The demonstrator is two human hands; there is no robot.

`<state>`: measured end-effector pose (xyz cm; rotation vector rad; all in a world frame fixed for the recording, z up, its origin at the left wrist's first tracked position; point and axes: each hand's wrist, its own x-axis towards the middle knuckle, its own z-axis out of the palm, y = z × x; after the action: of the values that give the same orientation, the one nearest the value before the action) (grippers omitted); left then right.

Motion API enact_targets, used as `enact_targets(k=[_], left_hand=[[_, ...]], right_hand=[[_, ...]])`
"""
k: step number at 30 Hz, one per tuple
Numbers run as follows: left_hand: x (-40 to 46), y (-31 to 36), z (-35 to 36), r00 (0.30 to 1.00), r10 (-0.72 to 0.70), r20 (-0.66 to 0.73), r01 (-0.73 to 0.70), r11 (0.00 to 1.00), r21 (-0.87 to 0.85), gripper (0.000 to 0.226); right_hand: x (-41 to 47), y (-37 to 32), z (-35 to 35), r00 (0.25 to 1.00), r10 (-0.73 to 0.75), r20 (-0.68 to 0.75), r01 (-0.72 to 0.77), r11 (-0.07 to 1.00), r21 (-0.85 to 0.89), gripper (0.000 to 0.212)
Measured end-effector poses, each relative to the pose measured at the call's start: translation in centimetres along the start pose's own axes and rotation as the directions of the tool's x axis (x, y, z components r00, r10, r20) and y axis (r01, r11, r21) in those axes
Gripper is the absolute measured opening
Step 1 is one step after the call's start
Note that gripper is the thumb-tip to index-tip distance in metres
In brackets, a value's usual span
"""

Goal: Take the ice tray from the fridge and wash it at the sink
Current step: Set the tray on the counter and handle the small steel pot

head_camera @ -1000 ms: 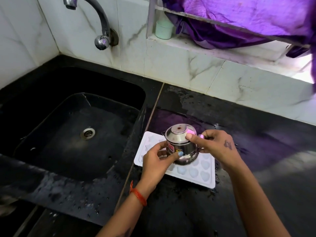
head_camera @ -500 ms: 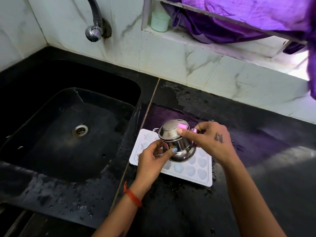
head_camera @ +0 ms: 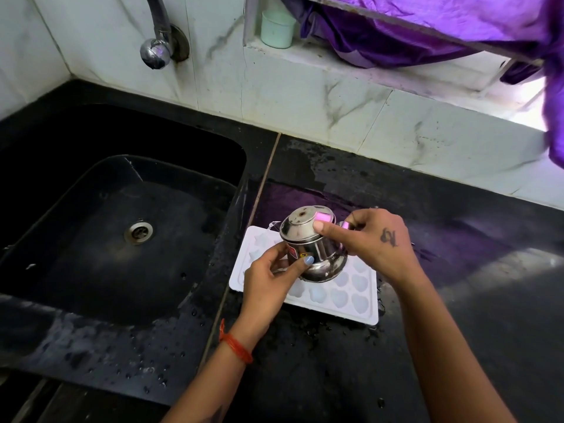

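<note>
Tray (head_camera: 341, 296): white, heart-shaped cells up; lies flat on the wet black surface (head_camera: 457, 300), at 3 o'clock of the sink (head_camera: 122, 239), just beside its rim; not in the basin.
Pot (head_camera: 311, 248): small steel vessel with a lid, held over the tray's 11 o'clock part, tipped toward 10 o'clock; whether it touches the tray I cannot tell.
Left hand (head_camera: 268, 285): fingers curled round the pot's lower belly from 7 o'clock; thumb, nail painted blue, pressed on the wall.
Right hand (head_camera: 372, 242): comes in from 3 o'clock; fingers curled at the pot's far side, probably on a handle hidden behind them; thumb laid flat on the lid's edge.
Tap (head_camera: 155, 50): on the wall at 12 o'clock of the sink; no water seen running.
Step, as I judge it: pouring from the pot into the cells; no stream is clear enough to confirm.
Doing it well: keep the thumb on the lid so it does not drop; tilt slowly, spout low over the cells; steady the belly with the left hand; avoid nudging the tray on the slick surface, since it could slide.
</note>
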<state>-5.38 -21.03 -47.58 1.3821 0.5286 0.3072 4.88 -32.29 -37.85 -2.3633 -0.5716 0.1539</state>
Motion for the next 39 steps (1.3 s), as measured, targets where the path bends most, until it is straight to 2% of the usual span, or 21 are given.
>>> enact_targets(k=[6, 11, 17, 26, 32, 39], left_hand=[[0.1, 0.6, 0.0, 0.997, 0.037, -0.065, -0.035, 0.999, 0.028, 0.045], [0.2, 0.9, 0.1, 0.998, 0.037, -0.044, -0.035, 0.998, 0.053, 0.048], [0.1, 1.1, 0.8, 1.000, -0.003, 0.030, 0.003, 1.000, 0.011, 0.045], [0.0, 1.1, 1.3, 0.992, -0.019, 0.121, 0.017, 1.000, 0.012, 0.028], [-0.2, 1.0, 1.4, 0.990, -0.020, 0.140, 0.017, 1.000, 0.027, 0.027], [-0.4, 0.9, 1.6, 0.990, -0.033, 0.137, 0.027, 0.999, 0.042, 0.025]], right_hand=[[-0.1, 0.9, 0.2, 0.993, 0.100, 0.058, -0.110, 0.973, 0.205, 0.049], [-0.6, 1.2, -0.3, 0.988, 0.139, 0.061, -0.150, 0.951, 0.271, 0.044], [-0.8, 1.4, -1.2, 0.991, 0.129, 0.023, -0.131, 0.976, 0.174, 0.063], [-1.3, 1.0, -2.0, 0.997, 0.061, -0.048, -0.062, 0.998, -0.008, 0.063], [-1.4, 0.7, -2.1, 0.996, 0.055, -0.071, -0.063, 0.992, -0.113, 0.060], [-1.6, 0.7, -2.2, 0.996, 0.047, -0.072, -0.057, 0.988, -0.143, 0.059]])
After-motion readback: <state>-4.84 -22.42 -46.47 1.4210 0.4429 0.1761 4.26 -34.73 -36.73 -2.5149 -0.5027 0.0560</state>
